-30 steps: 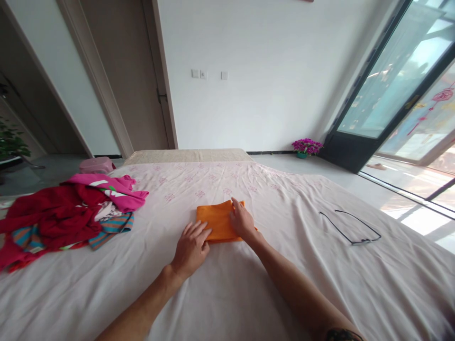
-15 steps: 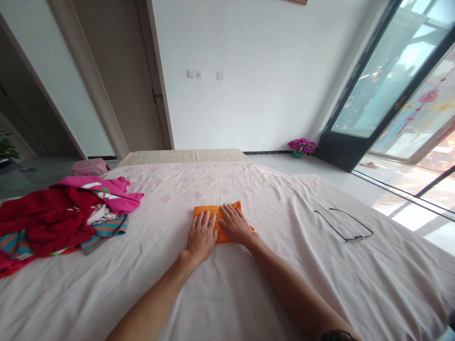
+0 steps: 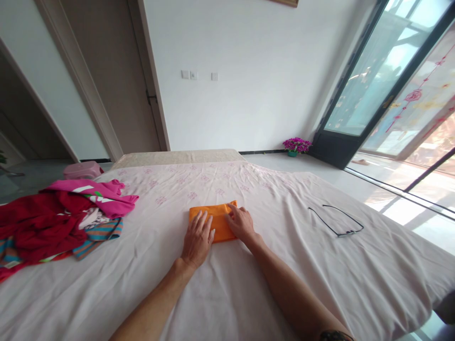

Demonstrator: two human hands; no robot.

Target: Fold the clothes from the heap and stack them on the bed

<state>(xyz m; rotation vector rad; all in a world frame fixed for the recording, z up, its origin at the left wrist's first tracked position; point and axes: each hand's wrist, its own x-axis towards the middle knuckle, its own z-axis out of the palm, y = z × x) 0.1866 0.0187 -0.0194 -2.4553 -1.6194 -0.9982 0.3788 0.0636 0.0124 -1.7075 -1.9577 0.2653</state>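
A folded orange cloth lies on the pale bedsheet in front of me, its kind of garment not shown. My left hand rests flat on its left side, fingers extended. At the cloth's right side, my right hand touches the surface with bent fingers, thumb and index finger apart. A small crease shows in the fabric near the far right corner, by those fingertips. The right edge is partly hidden under this hand.
A heap of clothes in red, pink and blue stripes lies to the left. Black-framed glasses rest on the bedsheet at right. Beyond the bed are a pink stool, a pot of purple flowers and a glass door.
My left hand moved from the cloth's near left corner to lie flat on it. My right hand flattened toward the middle, then drew back right with fingers bent. The view turned slightly right.
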